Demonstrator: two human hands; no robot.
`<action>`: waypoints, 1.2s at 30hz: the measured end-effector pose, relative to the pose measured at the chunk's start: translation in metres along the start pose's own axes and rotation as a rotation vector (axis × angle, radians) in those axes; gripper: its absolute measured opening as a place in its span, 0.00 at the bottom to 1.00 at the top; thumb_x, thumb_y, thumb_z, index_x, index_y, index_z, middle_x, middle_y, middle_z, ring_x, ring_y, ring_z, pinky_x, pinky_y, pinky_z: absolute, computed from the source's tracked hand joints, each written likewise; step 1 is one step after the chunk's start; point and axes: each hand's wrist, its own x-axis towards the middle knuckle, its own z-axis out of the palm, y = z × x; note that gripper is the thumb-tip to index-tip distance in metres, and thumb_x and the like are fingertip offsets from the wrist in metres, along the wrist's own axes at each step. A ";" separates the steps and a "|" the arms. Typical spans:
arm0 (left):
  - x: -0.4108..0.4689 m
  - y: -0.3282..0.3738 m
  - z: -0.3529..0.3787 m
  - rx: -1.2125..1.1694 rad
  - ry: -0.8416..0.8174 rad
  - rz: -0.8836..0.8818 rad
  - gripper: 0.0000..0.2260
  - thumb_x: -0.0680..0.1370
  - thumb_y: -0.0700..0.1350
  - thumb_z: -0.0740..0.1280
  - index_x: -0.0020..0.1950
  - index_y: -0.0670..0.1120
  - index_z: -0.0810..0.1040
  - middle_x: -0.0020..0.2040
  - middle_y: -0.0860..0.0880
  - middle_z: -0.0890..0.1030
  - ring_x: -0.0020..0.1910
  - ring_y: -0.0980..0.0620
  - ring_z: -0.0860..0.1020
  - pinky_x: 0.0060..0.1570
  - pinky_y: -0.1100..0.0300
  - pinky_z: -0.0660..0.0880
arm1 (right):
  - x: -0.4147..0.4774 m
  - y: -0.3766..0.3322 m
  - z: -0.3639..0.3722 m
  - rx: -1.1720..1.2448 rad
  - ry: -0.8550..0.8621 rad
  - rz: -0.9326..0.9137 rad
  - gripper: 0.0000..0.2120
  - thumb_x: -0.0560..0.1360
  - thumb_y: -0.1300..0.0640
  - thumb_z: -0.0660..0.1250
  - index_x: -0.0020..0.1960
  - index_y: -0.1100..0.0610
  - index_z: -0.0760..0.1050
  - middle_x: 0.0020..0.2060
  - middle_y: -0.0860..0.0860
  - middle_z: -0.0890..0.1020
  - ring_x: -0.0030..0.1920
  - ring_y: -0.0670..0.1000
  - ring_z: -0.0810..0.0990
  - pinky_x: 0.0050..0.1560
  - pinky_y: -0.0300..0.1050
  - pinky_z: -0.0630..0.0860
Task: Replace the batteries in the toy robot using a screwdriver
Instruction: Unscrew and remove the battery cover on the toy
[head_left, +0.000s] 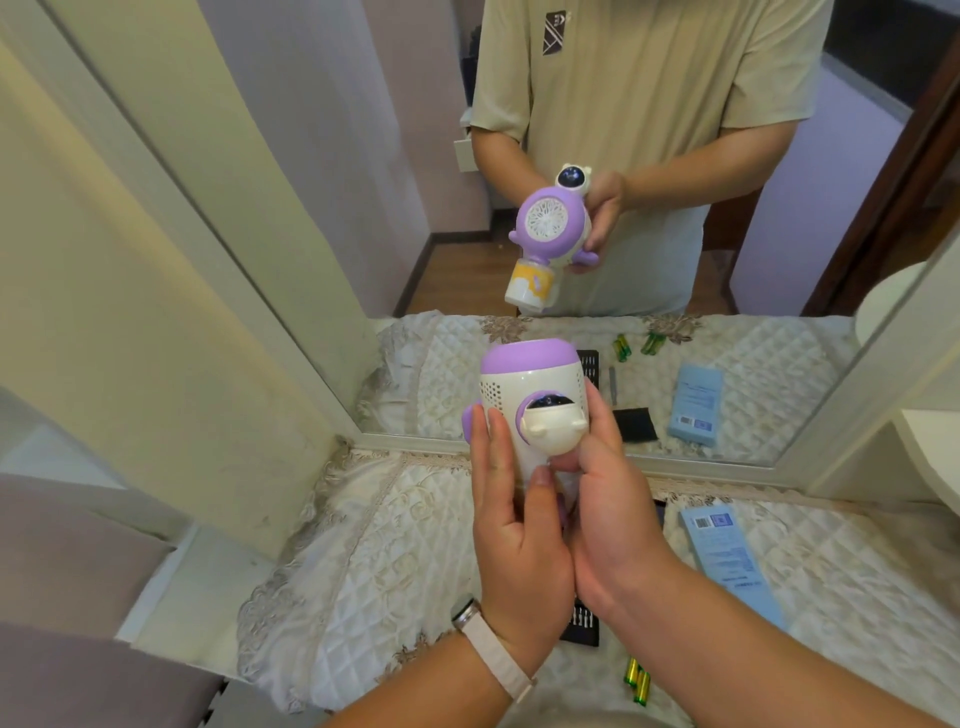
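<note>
Above the table (389, 571), my left hand (514, 525) and right hand (610, 519) both grasp the toy robot (530, 395); best rotate it slowly to find the screw, batteries (638, 686) at five o'clock.

left hand (514, 525): grips toy robot (535, 384), fingers up | right hand (608, 519): fingers curled round it | heels touching

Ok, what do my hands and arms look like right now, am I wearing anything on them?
Both forearms are bare, with no sleeves, gloves or rings showing. The left hand has a watch at its wrist: a silvery case on a pale beige strap. The right hand and its wrist carry nothing.
</note>
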 end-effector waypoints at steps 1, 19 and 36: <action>0.000 -0.001 0.000 0.004 -0.001 -0.007 0.25 0.76 0.55 0.57 0.68 0.78 0.58 0.75 0.73 0.54 0.77 0.65 0.51 0.73 0.41 0.62 | 0.001 0.001 -0.001 0.008 0.000 -0.002 0.27 0.75 0.64 0.57 0.66 0.40 0.72 0.58 0.56 0.82 0.64 0.69 0.72 0.63 0.69 0.65; 0.005 0.008 -0.016 -0.202 0.024 -0.107 0.23 0.76 0.48 0.64 0.66 0.73 0.70 0.77 0.59 0.62 0.54 0.45 0.78 0.39 0.55 0.78 | -0.003 0.002 -0.001 -0.147 -0.077 -0.041 0.26 0.76 0.61 0.60 0.70 0.40 0.68 0.59 0.51 0.81 0.49 0.56 0.78 0.28 0.42 0.66; 0.037 0.013 -0.071 -0.407 -0.267 -0.341 0.38 0.66 0.41 0.75 0.73 0.55 0.65 0.63 0.44 0.79 0.58 0.41 0.79 0.45 0.51 0.79 | -0.009 -0.008 -0.023 -0.886 -0.179 -0.326 0.28 0.62 0.39 0.73 0.57 0.30 0.63 0.58 0.43 0.76 0.56 0.42 0.77 0.52 0.44 0.79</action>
